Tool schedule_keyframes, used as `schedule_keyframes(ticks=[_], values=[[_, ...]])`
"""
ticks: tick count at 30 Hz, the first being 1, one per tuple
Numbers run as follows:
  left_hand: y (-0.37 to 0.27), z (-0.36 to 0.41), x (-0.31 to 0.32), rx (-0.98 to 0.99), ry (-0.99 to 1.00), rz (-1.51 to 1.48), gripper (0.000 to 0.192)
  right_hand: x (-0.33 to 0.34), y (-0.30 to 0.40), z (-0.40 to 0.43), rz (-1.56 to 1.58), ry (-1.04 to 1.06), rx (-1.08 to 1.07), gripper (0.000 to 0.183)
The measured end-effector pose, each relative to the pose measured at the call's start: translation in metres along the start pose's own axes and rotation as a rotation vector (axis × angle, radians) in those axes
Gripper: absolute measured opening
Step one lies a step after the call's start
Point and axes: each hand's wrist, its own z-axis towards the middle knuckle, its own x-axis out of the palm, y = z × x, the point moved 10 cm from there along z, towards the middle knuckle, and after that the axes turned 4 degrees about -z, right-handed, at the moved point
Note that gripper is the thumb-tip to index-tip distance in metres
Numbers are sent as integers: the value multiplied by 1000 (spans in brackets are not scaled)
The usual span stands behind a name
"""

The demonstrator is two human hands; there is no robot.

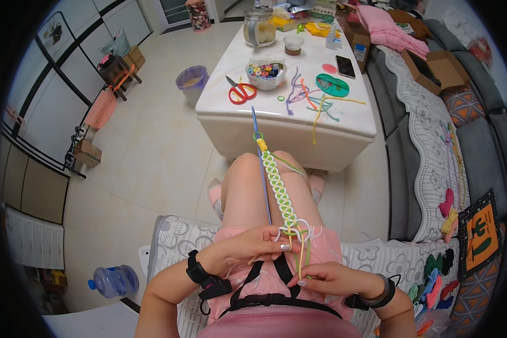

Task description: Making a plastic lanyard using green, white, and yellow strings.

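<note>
A knotted cord strap in green, white and yellow runs from a small green ring down to my lap. The ring sits around a long blue rod, which slants between my knees towards the table edge. My left hand pinches the cords at the strap's lower end, beside loose white loops. Lower and to the right, my right hand grips the hanging yellow cord between thumb and fingers. A green cord hangs close by; whether that hand holds it too is unclear.
On the white table lie red-handled scissors, a tub of thread spools, cord scraps, a green case and a phone. Yarn bundles rest on the sofa at right. A water bottle lies at left.
</note>
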Motion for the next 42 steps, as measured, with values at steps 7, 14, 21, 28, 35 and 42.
schedule_keyframes(ticks=[7, 14, 21, 28, 35, 42], values=[[-6, -12, -5, 12, -182, 58, 34, -54, 18, -11, -643, -443, -124, 23], [-2, -24, -5, -12, -148, 179, 36, -67, 66, 16, -426, -411, -488, 30], [-22, -46, -24, 257, -315, 435, 32, -59, 26, 56, 171, -279, -353, 9], [-29, -82, -53, 311, -543, 282, 36, -59, 39, 35, -163, -405, -441, 12], [-10, -82, -81, 275, -548, 380, 29, -50, 41, 37, -157, -340, -428, 10], [-54, -38, -25, 370, -287, 641, 54, -43, 52, 40, -176, -339, -517, 10]])
